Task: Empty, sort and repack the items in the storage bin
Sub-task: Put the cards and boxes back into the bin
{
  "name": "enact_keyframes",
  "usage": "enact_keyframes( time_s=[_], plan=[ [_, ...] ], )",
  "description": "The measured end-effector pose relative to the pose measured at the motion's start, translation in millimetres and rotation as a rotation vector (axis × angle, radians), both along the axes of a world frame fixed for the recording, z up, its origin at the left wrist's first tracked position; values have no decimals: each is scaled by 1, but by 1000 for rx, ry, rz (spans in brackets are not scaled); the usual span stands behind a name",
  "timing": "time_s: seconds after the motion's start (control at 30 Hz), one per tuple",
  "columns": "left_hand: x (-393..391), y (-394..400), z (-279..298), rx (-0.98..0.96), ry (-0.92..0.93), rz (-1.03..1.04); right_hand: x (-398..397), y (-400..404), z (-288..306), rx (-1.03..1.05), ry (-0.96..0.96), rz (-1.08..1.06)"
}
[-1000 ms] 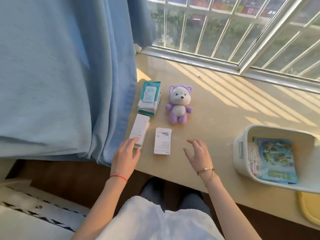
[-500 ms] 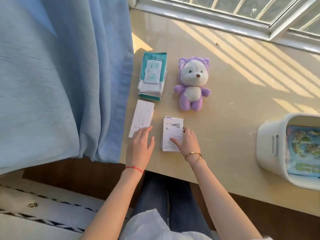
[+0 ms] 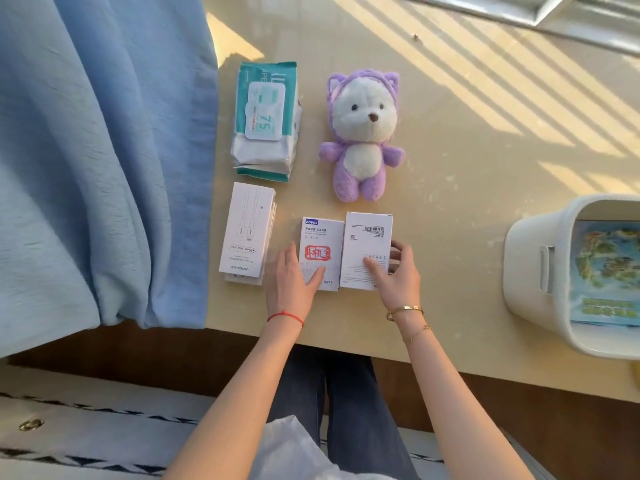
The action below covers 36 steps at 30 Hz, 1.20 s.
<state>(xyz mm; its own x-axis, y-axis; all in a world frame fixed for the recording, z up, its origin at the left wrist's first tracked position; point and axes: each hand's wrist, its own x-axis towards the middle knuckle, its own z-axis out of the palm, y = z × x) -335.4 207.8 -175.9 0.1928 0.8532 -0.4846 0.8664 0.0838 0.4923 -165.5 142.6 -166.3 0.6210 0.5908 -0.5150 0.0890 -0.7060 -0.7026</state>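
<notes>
on the pale beige tabletop (image 3: 467, 188) two small white cardboard boxes lie flat side by side, edges touching. the left hand (image 3: 291, 282) holds the white box with the blue logo and red stamp mark (image 3: 322, 252) at its near left corner: the thumb lies across the printed face and the fingers run along the box's left edge. the right hand (image 3: 398, 275) holds the white box with the barcode label (image 3: 367, 247) at its near right corner, thumb laid on top and fingers curled round the right edge. both boxes sit just in front of the hands, reaching away from the person.

a long white rectangular cable box (image 3: 247, 230) lies flat just left of the left hand, apart from it, seemingly stacked on a second similar box. beyond it is a teal and white soft pack of wet wipes (image 3: 265, 123), and to that pack's right a purple and white plush bear (image 3: 363, 136) lies on its back, just beyond the two small boxes.

well to the right, a cream white plastic storage bin (image 3: 533, 271) lies tipped on its side, its opening cut off by the frame edge; a blue illustrated booklet (image 3: 606, 271) lies inside. a blue fabric curtain (image 3: 104, 150) hangs along the left edge of the table.
</notes>
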Motion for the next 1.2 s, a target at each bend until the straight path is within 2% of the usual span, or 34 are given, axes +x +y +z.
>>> enact_keyframes(
  time_s=[0.1, 0.17, 0.43, 0.87, 1.2],
  plan=[
    [9, -1, -10, 6, 59, 11, 9, -4, 2, 15, 35, -36],
    [12, -3, -12, 1, 30, 65, 13, -5, 3, 19, 44, -52],
    [10, -7, 16, -88, -255, 318, 16, -17, 20, 65, 66, -97],
    [-12, -15, 150, -166, -530, 228, 9, -60, 134, 242, 97, -151],
    [50, -68, 218, -170, -585, 139, 70, -131, 200, 337, 103, -186]
  ],
)
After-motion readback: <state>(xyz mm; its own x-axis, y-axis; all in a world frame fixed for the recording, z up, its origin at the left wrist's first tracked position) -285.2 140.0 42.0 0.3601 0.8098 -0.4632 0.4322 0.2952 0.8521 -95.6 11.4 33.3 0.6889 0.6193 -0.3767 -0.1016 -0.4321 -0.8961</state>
